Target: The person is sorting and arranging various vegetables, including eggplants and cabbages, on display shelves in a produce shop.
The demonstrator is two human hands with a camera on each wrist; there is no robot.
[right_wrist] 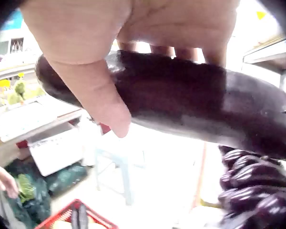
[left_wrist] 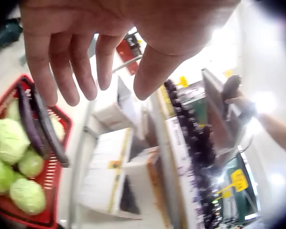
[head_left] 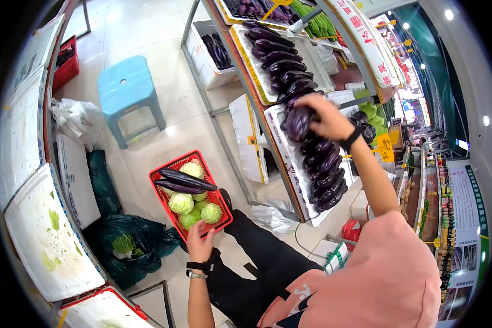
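Note:
My right hand (head_left: pixel 332 119) grips a plump dark purple eggplant (head_left: pixel 299 123) above the foam trays of eggplants. In the right wrist view the thumb lies across the near side of this eggplant (right_wrist: pixel 176 95), and the other fingers go behind it. My left hand (head_left: pixel 200 244) is by the near edge of a red plastic basket (head_left: pixel 224 212), fingers spread and nothing in them. Inside the basket, several round pale green cabbages (head_left: pixel 181 203) lie under long dark eggplants (head_left: pixel 176 186). Rows of eggplants (head_left: pixel 329 174) fill the foam tray (head_left: pixel 273 116) below my right hand.
A light blue stool (head_left: pixel 127 82) stands on the tiled floor beyond the basket. Dark green plastic bags (head_left: pixel 134 240) lie left of it. The metal-framed stall rack (head_left: pixel 224 128) runs along the right, with foam boxes (head_left: pixel 246 139) under it and a yellow price tag (head_left: pixel 385 147) beside the trays.

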